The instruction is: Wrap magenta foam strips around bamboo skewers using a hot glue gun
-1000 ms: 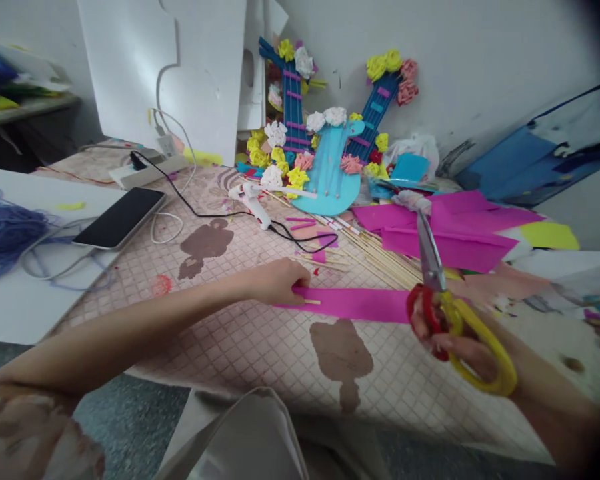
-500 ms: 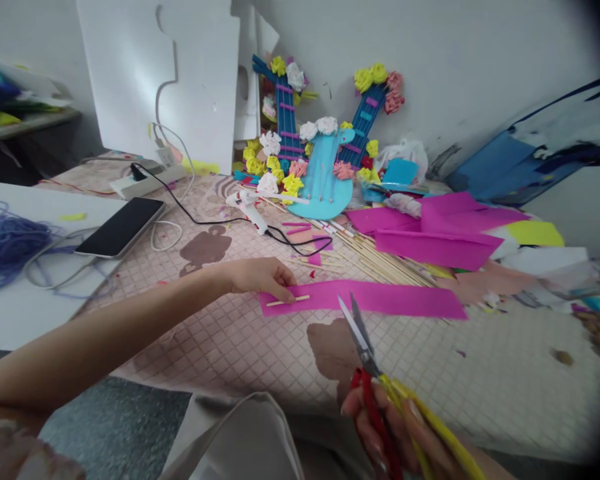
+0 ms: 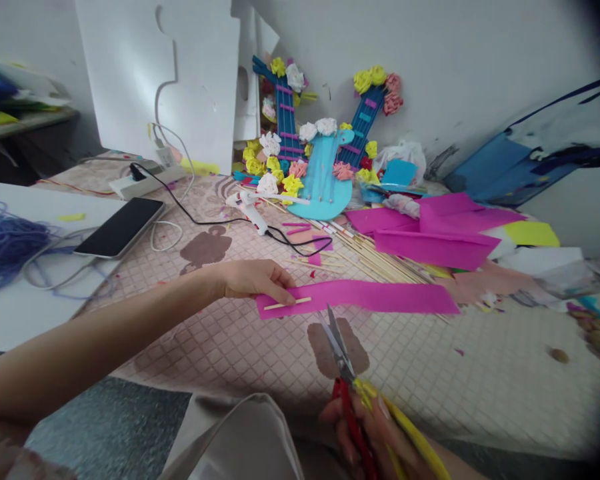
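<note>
A long magenta foam strip (image 3: pixel 370 297) lies flat on the patterned cloth (image 3: pixel 480 373). My left hand (image 3: pixel 253 279) presses down on the strip's left end, fingers closed over a short wooden stick (image 3: pixel 287 304) lying on it. At the bottom edge my right hand (image 3: pixel 375 433) grips red and yellow scissors (image 3: pixel 345 363). The blades are slightly parted and their tips point up at the strip's lower edge, just right of the stick.
Behind lie more magenta sheets (image 3: pixel 430 233), a bundle of thin wooden sticks (image 3: pixel 375 260), a glue gun (image 3: pixel 250 208) with a black cord, and blue foam guitars (image 3: pixel 320 173) with paper flowers. A phone (image 3: pixel 120 227) and purple yarn (image 3: pixel 5 243) rest on a white board at left.
My right hand swung the scissors from the strip's right end down and left, so the blades now point at its lower edge near the stick. The left hand stayed on the strip.
</note>
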The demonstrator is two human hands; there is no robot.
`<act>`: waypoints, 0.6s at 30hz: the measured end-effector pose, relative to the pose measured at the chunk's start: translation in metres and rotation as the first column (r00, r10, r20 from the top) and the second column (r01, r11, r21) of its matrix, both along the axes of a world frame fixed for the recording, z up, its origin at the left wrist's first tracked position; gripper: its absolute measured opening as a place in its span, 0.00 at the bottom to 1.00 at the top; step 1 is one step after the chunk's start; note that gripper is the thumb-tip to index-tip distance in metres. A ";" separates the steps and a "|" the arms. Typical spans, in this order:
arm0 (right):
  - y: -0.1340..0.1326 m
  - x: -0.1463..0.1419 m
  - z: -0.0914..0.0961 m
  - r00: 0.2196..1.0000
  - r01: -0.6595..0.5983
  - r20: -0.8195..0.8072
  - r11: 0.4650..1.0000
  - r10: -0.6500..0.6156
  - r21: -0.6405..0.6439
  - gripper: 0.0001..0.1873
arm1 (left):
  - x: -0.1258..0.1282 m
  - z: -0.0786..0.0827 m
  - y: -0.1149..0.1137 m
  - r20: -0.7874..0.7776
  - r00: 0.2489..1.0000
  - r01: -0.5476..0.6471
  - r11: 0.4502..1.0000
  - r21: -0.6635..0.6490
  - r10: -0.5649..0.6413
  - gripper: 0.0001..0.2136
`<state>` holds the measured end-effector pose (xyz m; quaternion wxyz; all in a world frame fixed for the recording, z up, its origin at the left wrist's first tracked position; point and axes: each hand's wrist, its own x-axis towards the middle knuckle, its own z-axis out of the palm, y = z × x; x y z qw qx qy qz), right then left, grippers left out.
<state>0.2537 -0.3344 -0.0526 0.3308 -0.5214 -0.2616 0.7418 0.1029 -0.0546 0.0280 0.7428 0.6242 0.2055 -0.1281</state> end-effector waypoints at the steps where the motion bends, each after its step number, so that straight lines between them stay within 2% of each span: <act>1: 0.002 0.000 0.001 1.000 0.018 -0.009 1.000 -0.018 -0.011 0.43 | -0.001 0.000 0.000 0.006 1.000 0.003 1.000 0.001 -0.003 0.09; 6: 0.008 0.002 0.003 0.993 0.115 -0.029 0.993 -0.116 -0.034 0.40 | -0.002 0.002 -0.002 0.022 0.999 0.025 1.000 0.015 -0.025 0.08; 9: 0.014 0.004 0.008 0.991 0.116 -0.051 0.990 -0.120 -0.081 0.35 | -0.002 0.002 -0.002 0.020 1.000 0.021 1.000 0.020 -0.021 0.08; 12: 0.019 0.003 0.018 0.987 0.114 -0.097 0.986 -0.127 -0.122 0.35 | -0.002 0.003 -0.003 0.005 1.000 0.015 1.000 0.002 -0.015 0.10; 18: 0.022 -0.001 0.023 0.979 0.148 -0.127 0.985 -0.159 -0.094 0.33 | -0.004 0.004 -0.004 0.004 1.000 0.014 1.000 -0.011 -0.014 0.11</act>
